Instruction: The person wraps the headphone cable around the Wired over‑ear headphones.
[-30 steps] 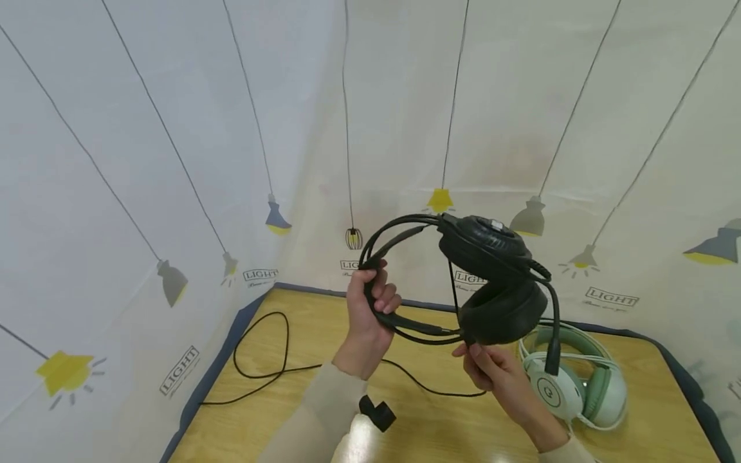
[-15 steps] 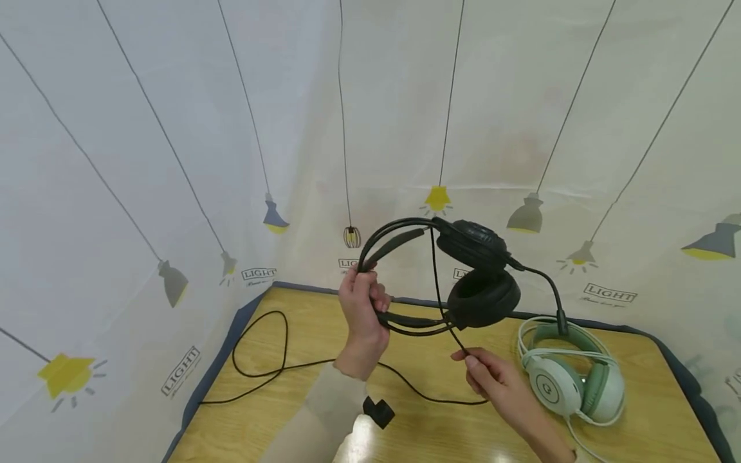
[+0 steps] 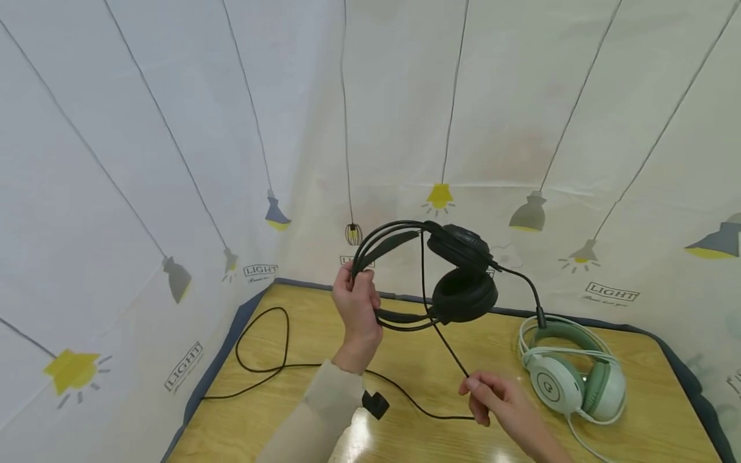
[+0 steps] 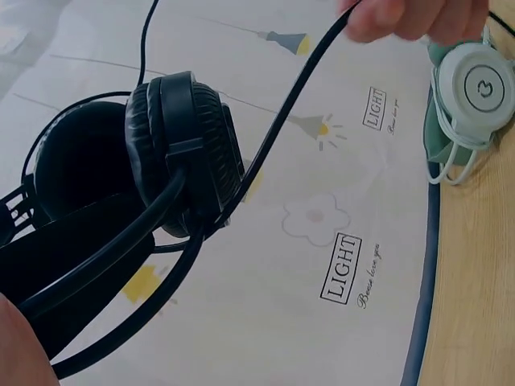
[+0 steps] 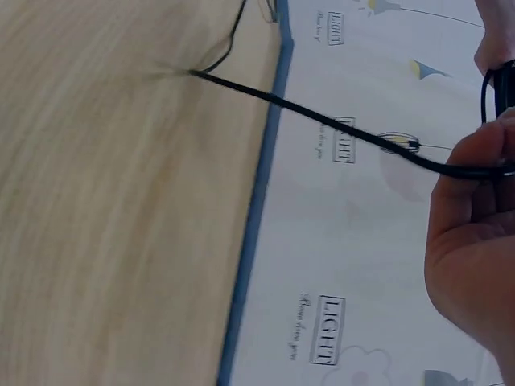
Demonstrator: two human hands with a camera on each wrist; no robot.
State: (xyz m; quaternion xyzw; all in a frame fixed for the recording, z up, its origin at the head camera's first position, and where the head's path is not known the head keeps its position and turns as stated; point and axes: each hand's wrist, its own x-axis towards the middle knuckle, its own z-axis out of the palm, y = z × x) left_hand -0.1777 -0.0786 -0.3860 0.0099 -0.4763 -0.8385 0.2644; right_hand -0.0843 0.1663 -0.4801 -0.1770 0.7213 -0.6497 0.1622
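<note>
A black over-ear headset (image 3: 465, 296) with a boom microphone (image 3: 541, 316) is held up above the table. My left hand (image 3: 357, 308) grips it by the headband, on the left side, with the ear cups pointing right. Below and right of the ear cups, my right hand (image 3: 502, 402) pinches the headset's black cable (image 3: 444, 341), which runs down from the far ear cup. In the left wrist view, the cable (image 4: 282, 112) stretches from the ear cup (image 4: 185, 153) up to the right fingers. The right wrist view shows the cable (image 5: 346, 129) crossing the thumb and trailing to the table.
A white and green headset (image 3: 579, 379) with its cable wrapped round it lies on the right of the wooden table (image 3: 324, 411). Loose black cable (image 3: 283, 341) loops over the table's left side. A lamp-patterned cloth (image 3: 405, 128) hangs behind and beside the table.
My right hand has moved from the near ear cup down along the cable, drawing it taut. The black headset has shifted slightly left in my left hand's grip.
</note>
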